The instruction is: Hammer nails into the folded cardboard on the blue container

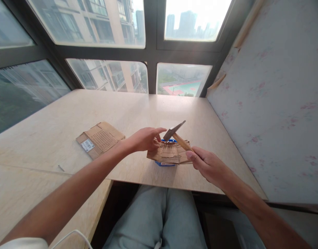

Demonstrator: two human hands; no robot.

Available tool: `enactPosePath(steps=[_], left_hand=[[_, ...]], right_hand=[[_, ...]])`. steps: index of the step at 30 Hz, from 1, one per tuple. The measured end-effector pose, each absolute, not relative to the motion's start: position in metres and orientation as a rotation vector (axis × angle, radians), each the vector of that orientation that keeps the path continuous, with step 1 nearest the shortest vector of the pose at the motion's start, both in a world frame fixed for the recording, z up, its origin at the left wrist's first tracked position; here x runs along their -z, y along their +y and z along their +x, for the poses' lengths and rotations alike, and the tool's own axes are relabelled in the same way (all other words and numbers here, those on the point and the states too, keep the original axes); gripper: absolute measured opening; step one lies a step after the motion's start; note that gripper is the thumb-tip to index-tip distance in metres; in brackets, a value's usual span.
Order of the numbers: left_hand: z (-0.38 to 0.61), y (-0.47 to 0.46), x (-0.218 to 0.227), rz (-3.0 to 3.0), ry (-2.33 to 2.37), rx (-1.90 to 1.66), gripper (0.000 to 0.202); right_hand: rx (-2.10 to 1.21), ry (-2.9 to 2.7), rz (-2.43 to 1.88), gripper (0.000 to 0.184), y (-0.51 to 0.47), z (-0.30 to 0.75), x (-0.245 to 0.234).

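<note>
My right hand [202, 160] is wrapped round the wooden handle of a hammer [183, 141]. The hammer's metal head hangs over a stack of folded cardboard [170, 154]. A row of several nails [169, 145] stands in that cardboard near its far edge. Beneath the stack, parts of a blue object [165, 164] show; most of it is hidden. At the stack's left end is my left hand [146, 139], index finger stretched toward the hammer head and fingers apart. Its lower fingers are at the cardboard; whether they press on it I cannot tell.
Another flat piece of brown cardboard [101, 138] with a white label lies left on the pale tabletop [138, 110]. A single nail [61, 168] lies farther left. Windows stand behind the table, a papered wall [278, 114] on the right. A white cable [73, 232] runs at the lower left.
</note>
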State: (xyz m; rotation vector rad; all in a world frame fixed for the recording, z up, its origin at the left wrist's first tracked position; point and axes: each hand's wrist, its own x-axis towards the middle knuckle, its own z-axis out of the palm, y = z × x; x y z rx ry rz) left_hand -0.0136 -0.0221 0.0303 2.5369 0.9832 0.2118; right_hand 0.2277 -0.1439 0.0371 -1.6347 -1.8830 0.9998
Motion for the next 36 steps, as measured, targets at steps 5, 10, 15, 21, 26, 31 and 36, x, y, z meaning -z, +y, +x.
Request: enactPosePath(steps=[5,10,15,21,26,31,36], left_hand=[[-0.013,-0.026,-0.045,2.698,1.095,0.070,0.057],[-0.010,-0.029,-0.049,2.817,1.093,0.185,0.040],[-0.008,-0.028,-0.044,2.987,1.022,0.231,0.030],[-0.009,-0.027,-0.044,2.982,1.027,0.225,0.040],[-0.011,-0.028,-0.059,2.814,1.059,0.233,0.042],[-0.013,-0.024,-0.064,2.777,0.927,0.139,0.030],[-0.008,-0.017,-0.062,2.764,0.771,0.114,0.025]], right_hand=[[-1.019,-1.876,-1.629,0.039,-0.145,0.230,-0.037],[-0.998,-1.879,-1.606,0.039,-0.146,0.231,-0.037],[-1.016,-1.870,-1.614,0.039,-0.147,0.232,-0.037],[-1.015,-1.858,-1.611,0.039,-0.147,0.234,-0.034],[-1.018,-1.847,-1.618,0.041,-0.147,0.236,-0.031],[-1.031,-1.832,-1.624,0.040,-0.148,0.236,-0.030],[-1.048,-1.830,-1.637,0.040,-0.148,0.235,-0.031]])
